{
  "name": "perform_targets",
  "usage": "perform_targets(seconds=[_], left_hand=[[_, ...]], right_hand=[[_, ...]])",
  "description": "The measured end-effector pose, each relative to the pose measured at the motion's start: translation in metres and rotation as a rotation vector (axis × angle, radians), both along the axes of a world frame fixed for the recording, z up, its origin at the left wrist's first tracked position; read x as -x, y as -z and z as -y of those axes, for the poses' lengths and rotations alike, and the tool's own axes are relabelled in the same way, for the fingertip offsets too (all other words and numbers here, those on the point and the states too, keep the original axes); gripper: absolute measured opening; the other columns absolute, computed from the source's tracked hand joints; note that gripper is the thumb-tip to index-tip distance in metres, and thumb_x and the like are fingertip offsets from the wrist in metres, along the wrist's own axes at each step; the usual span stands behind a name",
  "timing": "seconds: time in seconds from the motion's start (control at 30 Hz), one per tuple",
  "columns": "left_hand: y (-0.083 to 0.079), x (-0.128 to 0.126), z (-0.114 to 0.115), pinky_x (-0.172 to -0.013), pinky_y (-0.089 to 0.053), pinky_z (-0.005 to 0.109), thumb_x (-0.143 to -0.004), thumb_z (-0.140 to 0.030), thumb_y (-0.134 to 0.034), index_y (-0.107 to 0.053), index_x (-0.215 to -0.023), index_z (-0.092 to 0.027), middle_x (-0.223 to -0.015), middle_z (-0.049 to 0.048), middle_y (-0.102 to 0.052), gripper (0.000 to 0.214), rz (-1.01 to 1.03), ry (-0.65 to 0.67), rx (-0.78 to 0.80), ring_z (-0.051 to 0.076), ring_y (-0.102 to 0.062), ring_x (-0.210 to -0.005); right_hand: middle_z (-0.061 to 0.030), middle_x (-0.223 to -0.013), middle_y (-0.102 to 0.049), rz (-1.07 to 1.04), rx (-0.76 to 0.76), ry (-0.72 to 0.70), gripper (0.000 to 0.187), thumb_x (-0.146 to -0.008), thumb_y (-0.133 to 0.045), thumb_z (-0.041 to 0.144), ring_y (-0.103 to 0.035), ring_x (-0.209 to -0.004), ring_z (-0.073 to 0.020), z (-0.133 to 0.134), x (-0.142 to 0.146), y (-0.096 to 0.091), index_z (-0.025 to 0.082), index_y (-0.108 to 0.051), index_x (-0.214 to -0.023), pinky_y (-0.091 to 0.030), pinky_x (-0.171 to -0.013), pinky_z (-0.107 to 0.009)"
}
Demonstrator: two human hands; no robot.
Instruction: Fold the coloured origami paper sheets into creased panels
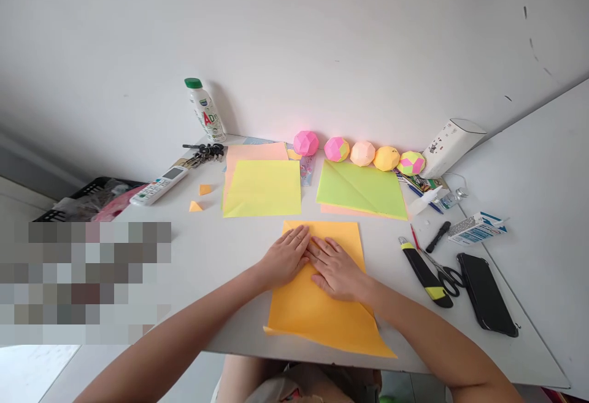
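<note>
An orange sheet of paper (322, 323) lies in front of me, its near edge curling up close to the table's front edge. Both palms press on its upper part. My left hand (286, 257) rests flat on the left side with fingers stretched out. Beside it, my right hand (337, 268) lies flat too, its fingertips meeting the left hand. Part of the paper under the hands is hidden, and a crease or fold line shows near the right forearm. Beyond the hands are a yellow paper stack (264, 187) and a green paper stack (361, 189).
Several folded paper balls (337, 149) line the wall. At right lie a utility knife (426, 273), scissors (444, 271), a phone (488, 294) and a small box (477, 229). At left are a remote control (159, 186), keys (207, 153), a bottle (205, 110) and orange paper pieces (196, 206).
</note>
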State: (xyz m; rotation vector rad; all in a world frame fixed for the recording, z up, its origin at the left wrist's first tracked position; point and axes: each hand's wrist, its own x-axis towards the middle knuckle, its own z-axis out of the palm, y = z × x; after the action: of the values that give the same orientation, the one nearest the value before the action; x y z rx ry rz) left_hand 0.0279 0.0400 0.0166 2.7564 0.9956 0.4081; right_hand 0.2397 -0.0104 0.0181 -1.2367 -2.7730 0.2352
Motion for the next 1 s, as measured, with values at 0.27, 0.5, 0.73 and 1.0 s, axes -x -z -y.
perform_targets(seconds=[0.27, 0.5, 0.73, 1.0], left_hand=[[0.038, 0.001, -0.003, -0.113, -0.021, 0.052, -0.095, -0.057, -0.025, -0.042, -0.139, -0.001, -0.149, 0.0251, -0.030, 0.073, -0.097, -0.130, -0.135, 0.036, -0.023, -0.141], [0.035, 0.002, -0.005, -0.115, -0.017, 0.050, -0.093, -0.061, -0.026, -0.043, -0.138, -0.001, -0.149, 0.0241, -0.031, 0.077, -0.099, -0.158, -0.154, 0.035, -0.024, -0.141], [0.025, 0.000, -0.016, -0.116, -0.016, 0.051, -0.092, -0.057, -0.034, -0.048, -0.132, -0.001, -0.148, 0.0234, -0.035, 0.070, -0.012, -0.179, -0.092, 0.035, -0.028, -0.140], [-0.021, 0.021, 0.008, -0.094, -0.051, 0.042, -0.101, -0.029, -0.020, -0.055, -0.119, -0.015, -0.120, 0.0123, -0.063, 0.042, 0.219, -0.309, 0.005, 0.022, -0.058, -0.116]], right_hand=[[-0.0060, -0.154, -0.024, 0.004, 0.055, -0.040, 0.061, -0.096, -0.040, 0.028, -0.014, -0.144, -0.0265, 0.067, -0.058, -0.016, 0.017, -0.018, -0.151, -0.023, -0.115, -0.055], [-0.0091, -0.148, -0.039, -0.133, 0.215, 0.045, 0.059, -0.096, -0.037, 0.041, -0.026, -0.141, -0.0258, 0.137, -0.105, -0.031, 0.020, -0.025, -0.150, -0.028, -0.114, -0.051], [-0.0141, -0.121, -0.062, -0.499, 0.073, 0.114, 0.051, -0.091, -0.051, 0.051, -0.058, -0.114, -0.0242, 0.120, -0.080, -0.031, 0.020, -0.052, -0.131, -0.052, -0.094, -0.037], [-0.0043, -0.076, -0.062, -0.556, 0.299, 0.389, 0.025, -0.091, -0.050, 0.037, -0.060, -0.068, -0.0159, 0.057, -0.049, -0.029, 0.020, -0.062, -0.078, -0.052, -0.061, -0.028]])
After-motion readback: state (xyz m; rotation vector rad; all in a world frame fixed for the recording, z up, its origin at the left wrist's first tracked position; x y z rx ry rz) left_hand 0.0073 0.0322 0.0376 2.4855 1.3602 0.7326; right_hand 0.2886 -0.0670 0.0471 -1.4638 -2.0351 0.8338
